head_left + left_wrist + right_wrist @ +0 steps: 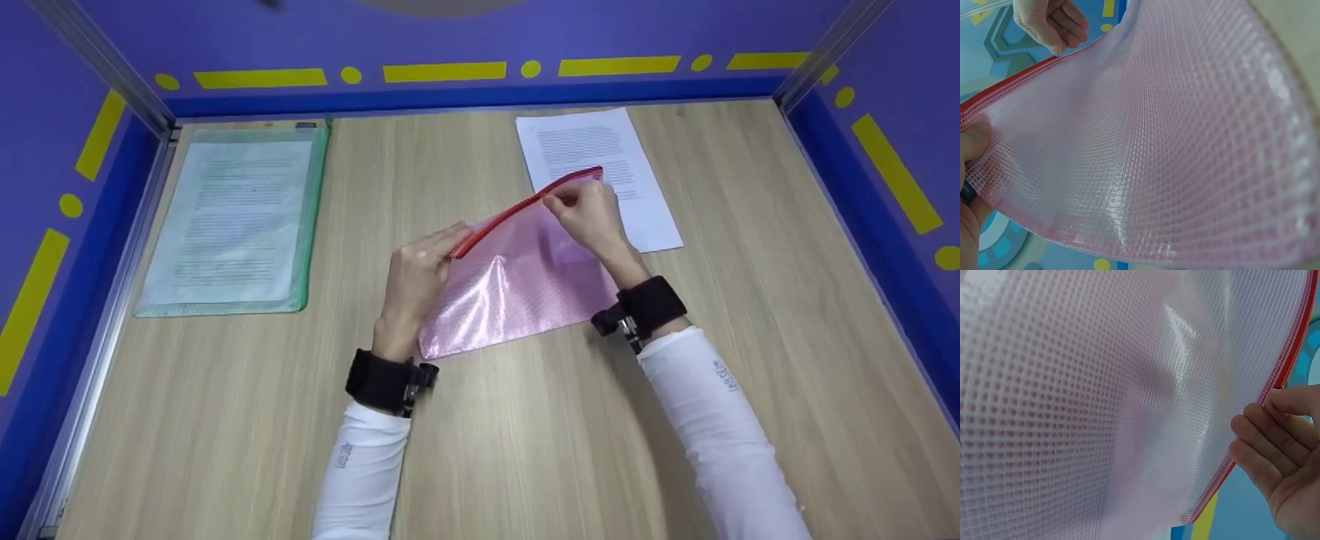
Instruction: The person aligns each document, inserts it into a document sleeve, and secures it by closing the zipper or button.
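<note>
Pink mesh pouch (pixel 517 292) is held over surface (pixel 510 457), left end of its red zipper (pixel 504 216) pinched by left grip (pixel 420 274). Zipper is pinched nearer right end by right grip (pixel 592 214); printed paper (pixel 656 217) is partly covered.

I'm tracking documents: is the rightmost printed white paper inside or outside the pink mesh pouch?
Outside: the white paper extends rightward beyond the pink pouch.

The person's left hand (pixel 416 276) grips while the right hand (pixel 592 219), held slightly farther forward, pinches.
</note>
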### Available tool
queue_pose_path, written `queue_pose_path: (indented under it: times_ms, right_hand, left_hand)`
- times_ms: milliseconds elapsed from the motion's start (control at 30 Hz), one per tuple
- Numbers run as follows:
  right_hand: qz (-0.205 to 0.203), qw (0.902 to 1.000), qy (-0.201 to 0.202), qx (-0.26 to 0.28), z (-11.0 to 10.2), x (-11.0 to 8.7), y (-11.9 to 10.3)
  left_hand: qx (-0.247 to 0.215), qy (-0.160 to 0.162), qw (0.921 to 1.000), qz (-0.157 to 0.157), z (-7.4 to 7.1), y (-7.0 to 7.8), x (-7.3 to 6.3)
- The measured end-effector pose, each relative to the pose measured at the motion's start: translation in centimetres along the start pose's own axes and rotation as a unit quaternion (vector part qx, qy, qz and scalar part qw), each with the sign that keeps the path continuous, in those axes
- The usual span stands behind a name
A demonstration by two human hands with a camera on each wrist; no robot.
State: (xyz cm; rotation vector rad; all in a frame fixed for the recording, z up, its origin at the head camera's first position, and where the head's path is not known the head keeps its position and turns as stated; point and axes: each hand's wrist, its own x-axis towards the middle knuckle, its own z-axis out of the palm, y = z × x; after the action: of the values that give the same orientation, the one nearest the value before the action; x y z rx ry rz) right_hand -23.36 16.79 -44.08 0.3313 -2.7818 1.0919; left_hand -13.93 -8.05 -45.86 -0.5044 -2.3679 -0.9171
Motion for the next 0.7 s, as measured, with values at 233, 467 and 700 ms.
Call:
queue_pose_path:
  times_ms: [233, 467, 700]
  right_hand:
    - [-0.001, 0.9999, 0.014, -0.009, -0.6, 0.2, 0.8]
    - [0.010, 0.9998, 0.015, -0.011, -1.0, 0.3, 1.1]
    - [0.007, 0.9994, 0.022, -0.025, -1.4, 0.5, 1.7]
  left_hand:
    - [0.013, 0.011, 0.9998, 0.010, 0.2, -0.2, 0.0]
    - [0.007, 0.004, 1.0000, 0.003, 0.0, -0.1, -0.1]
    - [0.002, 0.002, 0.9999, -0.011, -0.2, 0.0, 0.1]
